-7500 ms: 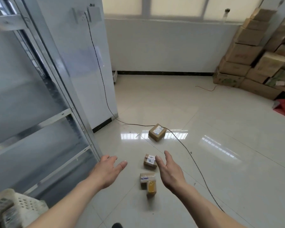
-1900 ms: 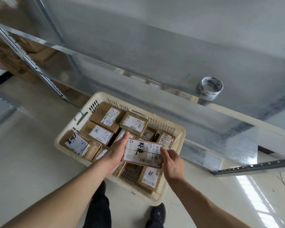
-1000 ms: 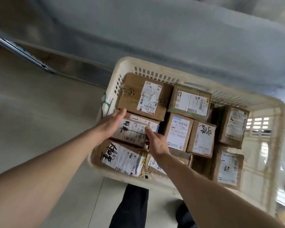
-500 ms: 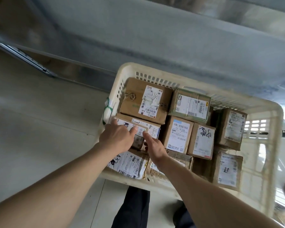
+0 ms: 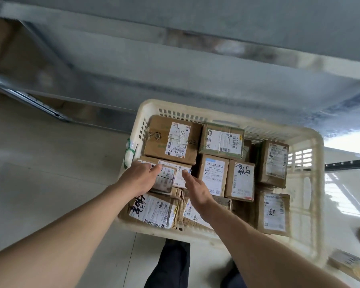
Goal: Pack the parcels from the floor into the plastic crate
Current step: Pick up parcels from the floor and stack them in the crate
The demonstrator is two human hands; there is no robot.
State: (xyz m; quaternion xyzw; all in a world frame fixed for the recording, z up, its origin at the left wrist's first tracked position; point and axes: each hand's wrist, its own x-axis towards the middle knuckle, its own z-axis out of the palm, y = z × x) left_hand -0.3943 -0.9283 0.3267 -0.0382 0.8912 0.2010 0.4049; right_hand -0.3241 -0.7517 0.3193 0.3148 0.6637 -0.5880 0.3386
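Our left hand [image 5: 140, 178] grips a small parcel [image 5: 164, 179] inside the crate [image 5: 233, 123]; our right hand [image 5: 195, 191] hovers beside it, fingers spread, holding nothing.

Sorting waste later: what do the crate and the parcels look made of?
Crate: cream moulded plastic, matte and scuffed, with slotted vent walls. Parcels: brown cardboard boxes, it seems, dull finish, with taped seams and white paper labels.

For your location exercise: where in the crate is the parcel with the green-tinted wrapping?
In the head view, the green-wrapped parcel sits against the crate's far wall, right of the large brown parcel.
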